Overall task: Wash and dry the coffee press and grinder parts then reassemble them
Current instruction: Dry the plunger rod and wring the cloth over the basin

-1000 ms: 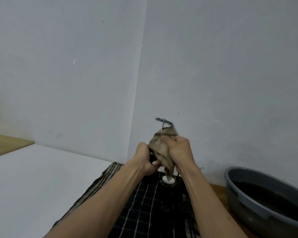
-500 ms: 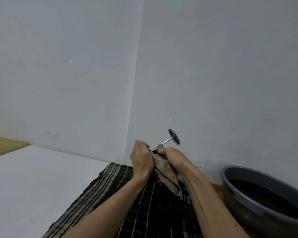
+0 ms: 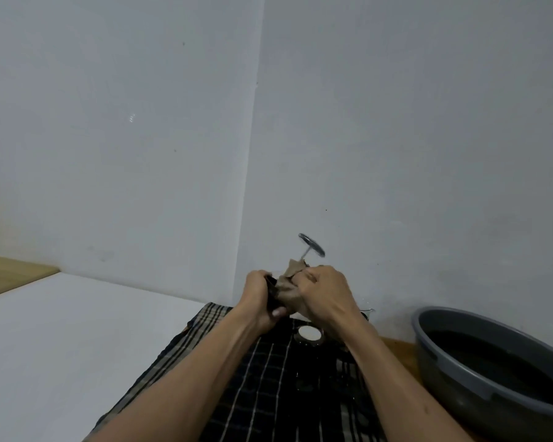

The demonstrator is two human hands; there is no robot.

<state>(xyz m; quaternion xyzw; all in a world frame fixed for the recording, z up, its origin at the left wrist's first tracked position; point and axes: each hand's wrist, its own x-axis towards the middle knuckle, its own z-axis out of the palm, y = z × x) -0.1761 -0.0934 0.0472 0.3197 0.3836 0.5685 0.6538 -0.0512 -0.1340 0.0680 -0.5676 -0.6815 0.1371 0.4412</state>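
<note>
grey basin (image 3: 434, 349), dark water | checked cloth (image 3: 268, 378) | white walls (image 3: 109, 122)

In view are two hands, left (image 3: 262, 296) and right (image 3: 324, 293), one brown rag (image 3: 289, 282), one plunger rod with one filter disc (image 3: 312, 245), one checked cloth (image 3: 268, 378), one grey basin (image 3: 460, 371), one white-centred round part (image 3: 307, 334).

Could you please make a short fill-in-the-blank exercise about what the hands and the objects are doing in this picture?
1. The right hand wraps a brown ____ around the plunger rod.
2. The plunger's filter disc sticks up ____ both hands.
3. The left hand grips a ____ coloured part.
4. The grey basin of dark water stands to the ____ of the checked cloth.

Missing words: cloth; above; dark; right
</note>
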